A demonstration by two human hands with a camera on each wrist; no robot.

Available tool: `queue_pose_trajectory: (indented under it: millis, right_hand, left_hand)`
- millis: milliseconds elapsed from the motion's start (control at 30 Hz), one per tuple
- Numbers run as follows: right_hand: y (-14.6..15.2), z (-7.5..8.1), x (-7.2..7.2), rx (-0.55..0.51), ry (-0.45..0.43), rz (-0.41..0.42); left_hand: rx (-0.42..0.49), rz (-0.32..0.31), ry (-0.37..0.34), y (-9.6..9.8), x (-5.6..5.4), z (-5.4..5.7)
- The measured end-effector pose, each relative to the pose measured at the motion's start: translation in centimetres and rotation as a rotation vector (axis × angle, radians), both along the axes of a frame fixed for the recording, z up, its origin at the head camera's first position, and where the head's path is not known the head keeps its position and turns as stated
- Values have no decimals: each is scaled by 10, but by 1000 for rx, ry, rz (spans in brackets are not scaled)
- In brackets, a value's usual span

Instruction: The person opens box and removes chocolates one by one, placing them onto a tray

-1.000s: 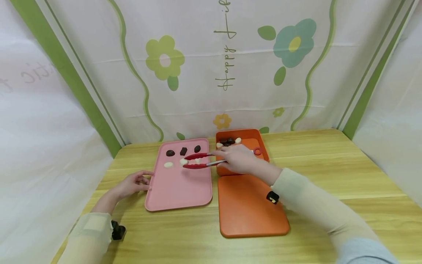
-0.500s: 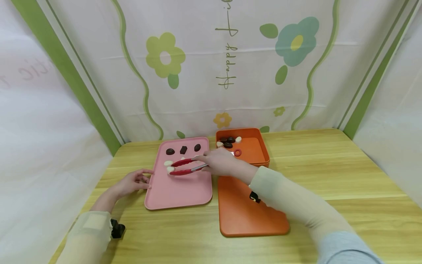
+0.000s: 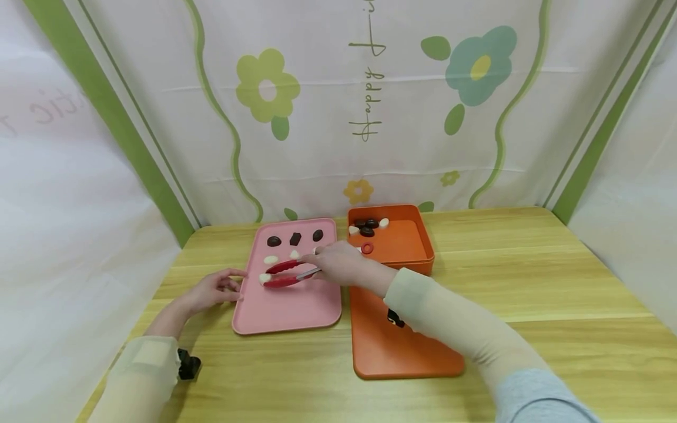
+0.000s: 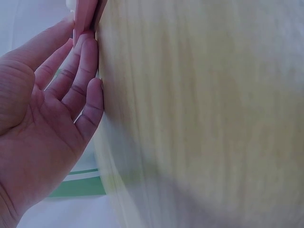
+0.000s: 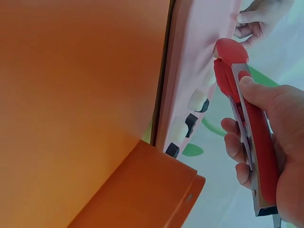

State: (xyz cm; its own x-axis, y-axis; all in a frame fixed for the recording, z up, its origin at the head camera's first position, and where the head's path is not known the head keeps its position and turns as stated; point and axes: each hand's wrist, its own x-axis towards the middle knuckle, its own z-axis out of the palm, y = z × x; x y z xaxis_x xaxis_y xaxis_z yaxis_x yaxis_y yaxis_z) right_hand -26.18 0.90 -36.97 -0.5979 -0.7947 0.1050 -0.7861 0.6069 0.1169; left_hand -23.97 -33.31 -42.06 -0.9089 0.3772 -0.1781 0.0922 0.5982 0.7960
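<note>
My right hand [image 3: 338, 264] grips a pair of red-tipped metal tongs [image 5: 263, 152] above the pink tray [image 3: 285, 308]. At their tips is a small white chocolate-like piece [image 3: 264, 279], close over the tray's left half. My left hand [image 3: 208, 292] holds the tray's left rim, its thumb and fingertips at the edge [image 4: 85, 21]. Three dark brown pieces [image 3: 295, 239] form a back row on the tray. In front of them sit an oval white piece [image 3: 271, 259], a white piece [image 3: 294, 254] and another partly hidden by my right hand.
An orange box [image 3: 415, 241] stands right of the tray, with several dark and white pieces [image 3: 367, 231] in its back left corner. Before it lies a flat orange lid [image 3: 407, 349], under my right forearm. A printed curtain [image 3: 317, 147] hangs behind the wooden table [image 3: 529, 270].
My right hand has moved left and toward me with the tongs, bringing a white piece to the left side of the tray. My left hand has stayed at the rim.
</note>
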Motion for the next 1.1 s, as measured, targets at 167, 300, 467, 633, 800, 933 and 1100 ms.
queue_pose_trajectory:
  millis: [167,300,467,633,800,933,1100]
  right_hand:
    - [0,-1,1,-5,-40,-25]
    - [0,-2,1,-8,-51,-38]
    - [1,-1,1,-18,-34,-40]
    - [11,4,4,-35,-13,-46]
    - [31,7,7,-96,-22,-42]
    - [51,8,11,-145,-17,-34]
    - [77,10,18,-165,4,-46]
  left_hand:
    - [5,15,-25,3,-1,2]
    - [8,18,-24,4,-1,3]
    - [-15,7,-9,3,0,3]
    - [-17,17,-9,2,2,2]
    - [-15,25,-15,2,2,1]
    - [-1,20,-17,1,2,1]
    - [16,16,-22,1,2,1]
